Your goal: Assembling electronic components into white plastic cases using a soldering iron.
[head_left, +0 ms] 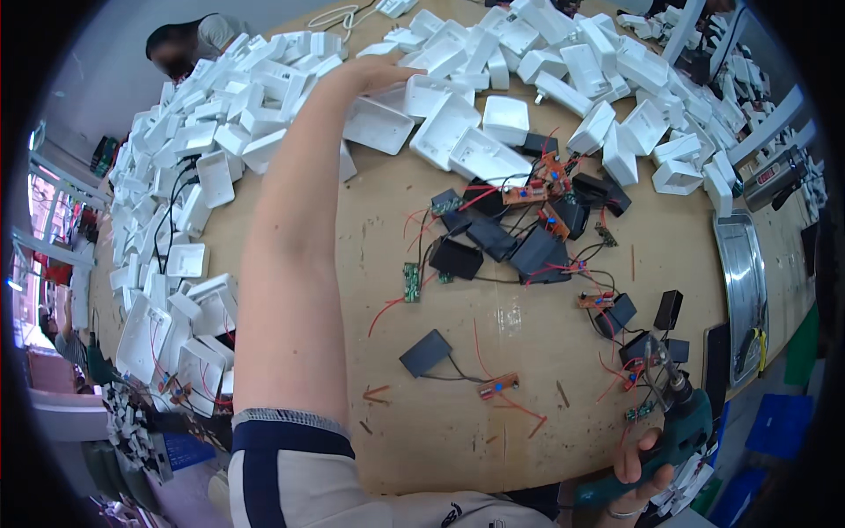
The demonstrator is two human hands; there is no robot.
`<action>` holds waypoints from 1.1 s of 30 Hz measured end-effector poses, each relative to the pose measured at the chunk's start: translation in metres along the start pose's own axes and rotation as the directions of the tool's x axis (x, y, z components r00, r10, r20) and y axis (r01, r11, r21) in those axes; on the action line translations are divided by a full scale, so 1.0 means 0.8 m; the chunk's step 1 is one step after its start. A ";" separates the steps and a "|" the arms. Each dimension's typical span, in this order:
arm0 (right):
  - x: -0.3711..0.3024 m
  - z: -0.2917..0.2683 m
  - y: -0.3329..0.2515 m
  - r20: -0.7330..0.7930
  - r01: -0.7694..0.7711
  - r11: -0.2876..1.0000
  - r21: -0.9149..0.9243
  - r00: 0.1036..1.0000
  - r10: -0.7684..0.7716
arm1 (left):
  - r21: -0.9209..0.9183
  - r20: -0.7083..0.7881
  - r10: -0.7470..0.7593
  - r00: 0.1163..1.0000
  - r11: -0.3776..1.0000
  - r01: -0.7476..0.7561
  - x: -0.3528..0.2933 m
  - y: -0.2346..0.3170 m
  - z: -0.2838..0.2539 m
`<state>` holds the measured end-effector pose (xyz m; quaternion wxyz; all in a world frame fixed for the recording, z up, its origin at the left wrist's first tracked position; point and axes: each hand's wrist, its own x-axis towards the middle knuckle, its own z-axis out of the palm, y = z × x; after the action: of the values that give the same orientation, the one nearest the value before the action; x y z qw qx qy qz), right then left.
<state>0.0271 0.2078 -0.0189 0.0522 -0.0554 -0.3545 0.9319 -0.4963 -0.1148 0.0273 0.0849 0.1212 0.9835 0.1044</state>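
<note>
Two hands busy: left hand [380, 74] at white boxes [431, 95] across desk [414, 440], finger grip unclear; right hand [653, 482] wrapped round green drill [687, 427]. Boxes look light, stiff, smooth; rim best hold.

Dark script-like mark [453, 511] on my pale shirt [396, 512], too small to read. Red label [764, 179] on silvery cylinder [787, 169] at my right, lettering blurred.
</note>
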 end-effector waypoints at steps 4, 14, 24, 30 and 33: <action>0.011 0.027 0.001 -0.039 0.057 0.996 0.067 0.998 -0.055 | -0.141 0.056 0.095 0.994 0.986 -0.087 -0.059 0.014 0.005; -0.042 -0.015 -0.025 0.203 -0.080 0.988 0.129 0.978 0.053 | -0.206 0.171 0.008 0.985 0.978 0.028 -0.253 0.046 0.028; -0.091 -0.021 -0.028 0.246 -0.004 0.985 0.172 0.969 -0.039 | -0.069 -0.181 0.469 0.865 0.871 -0.487 -0.332 0.102 0.060; -0.100 -0.014 -0.027 0.257 -0.010 0.988 0.155 0.966 -0.031 | 0.424 -0.291 0.519 0.804 0.823 -0.378 -0.364 0.151 0.084; -0.100 -0.015 -0.023 0.243 0.000 0.987 0.159 0.969 -0.040 | 0.465 -0.373 0.348 0.860 0.872 -0.152 -0.377 0.168 0.094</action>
<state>0.1090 0.2189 -0.0103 0.0215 0.0683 -0.2840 0.9561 -0.1637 -0.0507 0.0281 -0.1850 0.2392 0.9503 -0.0742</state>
